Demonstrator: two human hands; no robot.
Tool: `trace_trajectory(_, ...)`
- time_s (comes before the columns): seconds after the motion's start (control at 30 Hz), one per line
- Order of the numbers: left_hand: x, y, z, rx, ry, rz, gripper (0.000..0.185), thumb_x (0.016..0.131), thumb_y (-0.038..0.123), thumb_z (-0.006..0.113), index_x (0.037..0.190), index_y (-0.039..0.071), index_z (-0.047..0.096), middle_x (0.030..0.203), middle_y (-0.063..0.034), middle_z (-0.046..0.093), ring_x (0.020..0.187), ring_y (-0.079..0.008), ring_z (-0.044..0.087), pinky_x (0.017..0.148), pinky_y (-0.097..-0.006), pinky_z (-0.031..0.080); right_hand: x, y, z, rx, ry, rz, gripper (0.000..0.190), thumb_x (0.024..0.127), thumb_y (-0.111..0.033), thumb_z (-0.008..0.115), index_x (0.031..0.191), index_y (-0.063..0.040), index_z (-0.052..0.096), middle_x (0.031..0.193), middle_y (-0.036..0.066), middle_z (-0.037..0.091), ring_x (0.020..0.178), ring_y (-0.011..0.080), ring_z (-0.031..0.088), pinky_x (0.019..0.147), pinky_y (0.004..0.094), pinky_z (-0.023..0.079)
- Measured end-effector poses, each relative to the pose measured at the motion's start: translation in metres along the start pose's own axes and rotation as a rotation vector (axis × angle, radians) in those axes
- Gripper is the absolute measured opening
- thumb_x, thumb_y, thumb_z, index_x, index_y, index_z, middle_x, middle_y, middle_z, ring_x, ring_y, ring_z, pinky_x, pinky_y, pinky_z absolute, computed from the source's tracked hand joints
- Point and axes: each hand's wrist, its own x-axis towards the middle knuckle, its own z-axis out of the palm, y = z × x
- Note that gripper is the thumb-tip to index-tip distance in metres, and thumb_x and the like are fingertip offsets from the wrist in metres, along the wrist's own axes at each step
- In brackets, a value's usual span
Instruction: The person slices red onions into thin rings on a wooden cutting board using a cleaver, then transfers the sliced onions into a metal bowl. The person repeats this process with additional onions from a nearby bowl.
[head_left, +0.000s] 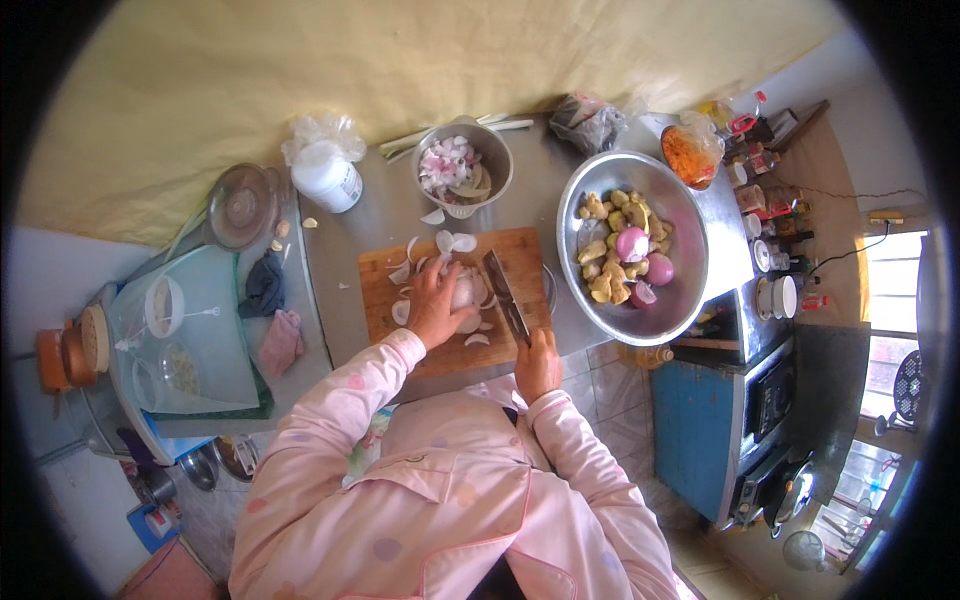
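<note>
A wooden cutting board (382, 300) lies on the metal countertop with onion pieces scattered over it. My left hand (439, 304) rests on a pale peeled onion (465, 292) near the board's middle, fingers curved over its left side. My right hand (538, 367) grips the handle of a kitchen knife (506, 296), whose dark blade lies over the board's right part, to the right of the onion. Cut onion pieces (448, 166) fill part of a metal pot (501, 161) behind the board.
On the right stands a large metal basin (694, 247) with ginger (611, 277) and purple onions (632, 244). A white plastic container (328, 180) is at the back left, near a round lid (241, 206). A bag of orange shredded food (686, 156) lies beyond the basin.
</note>
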Motion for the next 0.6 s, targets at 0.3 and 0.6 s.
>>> trace_trajectory(0.3, -0.019, 0.001, -0.015, 0.13, -0.184, 0.288, 0.079, 0.073, 0.016, 0.084, 0.143, 0.007, 0.049, 0.149, -0.014, 0.044, 0.141, -0.0357, 0.039, 0.118, -0.0577, 0.027, 0.003, 0.006, -0.001, 0.022, -0.01, 0.004, 0.015, 0.095, -0.016, 0.062, 0.101, -0.003, 0.058, 0.103, 0.024, 0.06, 0.091, 0.0505, 0.06, 0.076, 0.0562, 0.048)
trace_trajectory(0.6, -0.034, -0.032, 0.013, -0.103, -0.219, 0.251, 0.074, 0.078, 0.023, 0.083, 0.143, 0.009, 0.05, 0.152, -0.0175, 0.041, 0.14, -0.038, 0.04, 0.114, -0.0545, 0.036, 0.011, 0.002, -0.01, -0.054, -0.059, -0.065, 0.015, 0.095, -0.018, 0.061, 0.104, -0.006, 0.061, 0.108, 0.021, 0.063, 0.091, 0.0483, 0.063, 0.076, 0.0559, 0.051)
